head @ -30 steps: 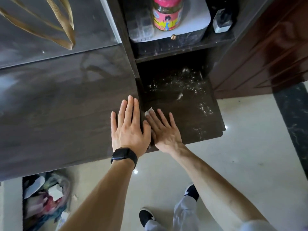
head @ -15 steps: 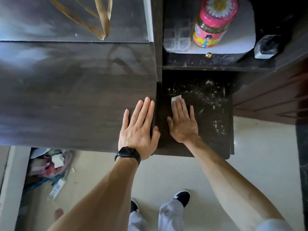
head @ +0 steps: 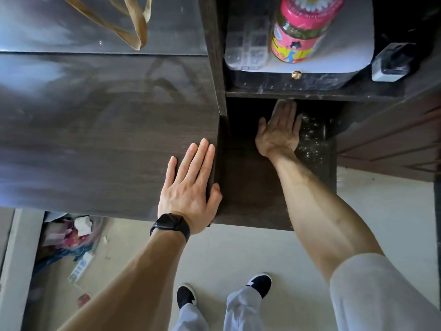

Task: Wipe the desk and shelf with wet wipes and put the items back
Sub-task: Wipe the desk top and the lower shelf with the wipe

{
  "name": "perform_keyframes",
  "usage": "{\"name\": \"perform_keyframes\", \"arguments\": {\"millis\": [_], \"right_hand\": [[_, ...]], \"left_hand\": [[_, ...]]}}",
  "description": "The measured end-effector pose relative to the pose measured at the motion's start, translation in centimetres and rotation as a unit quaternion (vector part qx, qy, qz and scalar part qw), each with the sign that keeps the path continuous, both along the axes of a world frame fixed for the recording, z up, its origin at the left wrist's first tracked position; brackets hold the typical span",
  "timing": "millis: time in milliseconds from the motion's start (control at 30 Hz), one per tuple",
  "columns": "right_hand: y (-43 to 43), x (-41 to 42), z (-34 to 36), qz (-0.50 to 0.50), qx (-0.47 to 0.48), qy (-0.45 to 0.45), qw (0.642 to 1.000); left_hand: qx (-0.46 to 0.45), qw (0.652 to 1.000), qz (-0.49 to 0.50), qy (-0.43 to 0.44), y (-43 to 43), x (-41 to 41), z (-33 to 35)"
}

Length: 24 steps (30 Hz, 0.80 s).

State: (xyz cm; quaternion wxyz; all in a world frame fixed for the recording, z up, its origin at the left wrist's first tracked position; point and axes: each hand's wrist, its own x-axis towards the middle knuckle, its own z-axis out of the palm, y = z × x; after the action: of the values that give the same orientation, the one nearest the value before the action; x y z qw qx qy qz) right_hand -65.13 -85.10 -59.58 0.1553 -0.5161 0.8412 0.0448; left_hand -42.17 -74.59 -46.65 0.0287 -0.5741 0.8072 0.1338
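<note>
My left hand (head: 191, 185), with a black watch on the wrist, lies flat and open on the dark wood desk (head: 95, 139), its thumb over the desk's right edge. My right hand (head: 279, 132) presses palm-down on the lower dark shelf board (head: 253, 187), fingers reaching under the upper shelf. The wet wipe is hidden beneath this hand. White dust specks (head: 310, 139) cover the board to the right of the hand; the board's left and near part looks dark and clean.
On the upper shelf sit a pink-lidded jar (head: 300, 27), a clear plastic box (head: 245, 44), a white-topped case with a gold knob (head: 296, 74) and a small black-and-white object (head: 393, 63). A tan strap (head: 133, 27) lies at the desk's back. A rubbish bag (head: 71, 235) sits on the floor; a brown door (head: 393, 144) stands at the right.
My right hand has slid from the shelf's front edge toward the back, and the wipe's white corner no longer shows. The left hand stays on the desk edge.
</note>
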Motion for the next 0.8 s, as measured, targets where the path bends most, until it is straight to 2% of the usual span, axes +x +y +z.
{"name": "perform_keyframes", "arguments": {"millis": [133, 400, 700, 800], "right_hand": [[2.3, -1.8, 0.2, -0.157, 0.002, -0.008, 0.988], [8.4, 0.6, -0.3, -0.249, -0.011, -0.023, 0.968], [17.1, 4.9, -1.1, -0.252, -0.036, -0.004, 0.967], [19.4, 7.1, -1.0, -0.22, -0.038, 0.009, 0.975]], "left_hand": [[0.004, 1.0, 0.004, 0.002, 0.1, 0.0, 0.0], [-0.014, 1.0, -0.003, 0.014, 0.1, 0.0, -0.4], [-0.025, 0.999, -0.015, 0.034, 0.2, 0.5, -0.8], [-0.021, 0.999, -0.014, 0.038, 0.3, 0.4, -0.7]]}}
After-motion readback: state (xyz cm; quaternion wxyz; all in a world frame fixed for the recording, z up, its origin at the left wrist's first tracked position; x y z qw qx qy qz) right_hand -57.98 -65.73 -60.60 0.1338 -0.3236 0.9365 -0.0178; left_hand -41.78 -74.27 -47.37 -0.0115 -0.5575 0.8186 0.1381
